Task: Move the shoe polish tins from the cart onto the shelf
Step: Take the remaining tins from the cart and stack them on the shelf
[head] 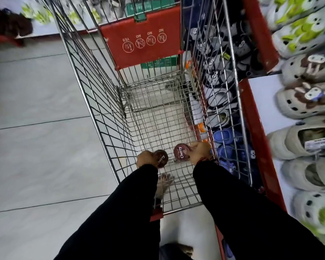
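cart (105,117) top open | wire walls flank | shelf (259,113) seemingly crowded

Single head-worn view, looking steeply down into a cart.

The wide-angle camera sits above the person's black sleeves, facing forward and down the length of the wire cart (94,102), whose near end lies close below the lens. The tiled floor (36,109) fills the left side and a red-edged shelf (261,109) of clogs runs along the right, edges bent by the lens.
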`<state>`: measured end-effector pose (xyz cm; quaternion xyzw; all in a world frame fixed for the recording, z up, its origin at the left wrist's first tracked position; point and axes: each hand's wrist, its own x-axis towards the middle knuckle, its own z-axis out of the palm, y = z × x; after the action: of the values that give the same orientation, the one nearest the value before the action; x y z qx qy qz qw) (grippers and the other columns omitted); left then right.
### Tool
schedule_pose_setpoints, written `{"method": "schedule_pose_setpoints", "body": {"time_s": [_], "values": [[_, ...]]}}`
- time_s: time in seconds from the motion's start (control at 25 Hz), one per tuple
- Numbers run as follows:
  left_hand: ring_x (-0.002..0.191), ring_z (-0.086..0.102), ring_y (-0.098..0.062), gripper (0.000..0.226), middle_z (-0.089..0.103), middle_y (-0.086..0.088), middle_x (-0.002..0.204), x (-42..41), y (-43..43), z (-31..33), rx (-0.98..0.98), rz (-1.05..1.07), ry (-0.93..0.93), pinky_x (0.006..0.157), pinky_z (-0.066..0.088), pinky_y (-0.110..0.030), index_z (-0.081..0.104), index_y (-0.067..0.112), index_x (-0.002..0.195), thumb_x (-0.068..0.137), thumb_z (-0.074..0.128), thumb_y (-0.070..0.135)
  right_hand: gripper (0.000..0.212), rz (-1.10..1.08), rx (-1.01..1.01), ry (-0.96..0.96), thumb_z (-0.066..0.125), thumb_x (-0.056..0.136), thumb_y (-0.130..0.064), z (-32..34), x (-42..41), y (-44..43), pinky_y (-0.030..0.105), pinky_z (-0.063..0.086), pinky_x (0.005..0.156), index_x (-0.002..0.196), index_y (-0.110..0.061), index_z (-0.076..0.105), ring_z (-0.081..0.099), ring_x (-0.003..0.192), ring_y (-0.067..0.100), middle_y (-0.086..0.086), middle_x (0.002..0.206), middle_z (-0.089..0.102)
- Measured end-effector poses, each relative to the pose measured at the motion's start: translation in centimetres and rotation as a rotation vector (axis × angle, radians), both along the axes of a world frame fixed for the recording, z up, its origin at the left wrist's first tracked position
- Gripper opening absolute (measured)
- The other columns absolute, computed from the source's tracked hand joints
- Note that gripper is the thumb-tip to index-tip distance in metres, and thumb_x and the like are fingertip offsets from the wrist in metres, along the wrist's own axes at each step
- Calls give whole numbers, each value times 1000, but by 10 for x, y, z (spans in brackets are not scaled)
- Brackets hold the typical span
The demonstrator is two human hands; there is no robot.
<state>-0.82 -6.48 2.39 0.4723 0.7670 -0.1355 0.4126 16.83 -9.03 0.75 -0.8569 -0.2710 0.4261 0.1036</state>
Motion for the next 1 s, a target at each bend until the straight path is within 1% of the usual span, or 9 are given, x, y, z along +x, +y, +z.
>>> {"method": "schedule_pose_setpoints", "body": {"time_s": [0.12, 0.24, 0.32, 0.4, 0.52, 0.64, 0.76, 0.88, 1.0], "values": [[110, 69, -33, 33, 75, -21, 108, 2, 2, 22, 69, 96, -79, 90, 52, -35, 76, 4, 107, 94, 59, 30, 36, -122, 25, 63, 82, 76, -21, 19, 7, -2, 38, 56, 88, 104, 0, 73, 71, 99, 32, 14, 104, 76], [106, 71, -34, 33, 77, -22, 104, 8, 5, 50, 164, 347, -246, 93, 55, -33, 78, 7, 107, 89, 66, 32, 26, -248, 176, 128, 84, 73, -19, 56, 9, -5, 45, 58, 90, 94, -4, 77, 72, 94, 28, 4, 94, 74], [99, 74, -39, 32, 78, -23, 98, 9, 5, 72, 247, 521, -384, 94, 58, -46, 79, 5, 101, 82, 73, 30, 12, -335, 303, 192, 84, 71, -15, 88, 8, -10, 52, 60, 83, 79, -9, 78, 74, 87, 35, 13, 87, 77], [87, 74, -35, 29, 77, -20, 97, 10, 8, 98, 278, 565, -489, 92, 59, -48, 77, 2, 103, 85, 72, 25, 14, -452, 385, 289, 81, 74, -8, 119, 7, -12, 46, 63, 76, 86, -2, 77, 75, 86, 36, 18, 88, 75], [80, 69, -31, 34, 74, -26, 107, 16, 9, 160, 344, 633, -650, 89, 59, -51, 71, -5, 111, 87, 73, 18, 30, -492, 495, 347, 79, 77, -7, 174, 8, -19, 25, 59, 55, 102, 9, 72, 74, 70, 26, 21, 95, 75], [84, 69, -30, 36, 72, -25, 108, 19, 3, 223, 424, 626, -769, 81, 62, -45, 69, -8, 112, 87, 73, 17, 39, -528, 656, 395, 77, 79, -5, 244, 15, -32, 23, 61, 62, 111, 14, 64, 70, 85, 28, 22, 105, 72], [81, 66, -27, 35, 70, -23, 105, 21, -10, 287, 502, 568, -879, 83, 59, -42, 67, -9, 115, 89, 70, 14, 40, -593, 842, 447, 73, 81, 0, 309, 22, -53, 17, 60, 61, 116, 16, 61, 65, 92, 28, 21, 100, 68], [94, 69, -31, 34, 71, -20, 103, 28, -20, 333, 540, 502, -955, 91, 58, -45, 69, -5, 116, 89, 71, 17, 39, -594, 999, 402, 74, 81, -1, 362, 31, -73, 17, 61, 62, 115, 14, 64, 68, 89, 28, 22, 100, 69], [102, 73, -29, 42, 76, -18, 107, 49, -32, 383, 643, 336, -1001, 97, 56, -50, 75, 4, 109, 79, 77, 33, 37, -606, 1142, 289, 74, 81, -3, 420, 51, -106, 15, 58, 61, 114, 12, 65, 72, 74, 14, 19, 103, 71]]}}
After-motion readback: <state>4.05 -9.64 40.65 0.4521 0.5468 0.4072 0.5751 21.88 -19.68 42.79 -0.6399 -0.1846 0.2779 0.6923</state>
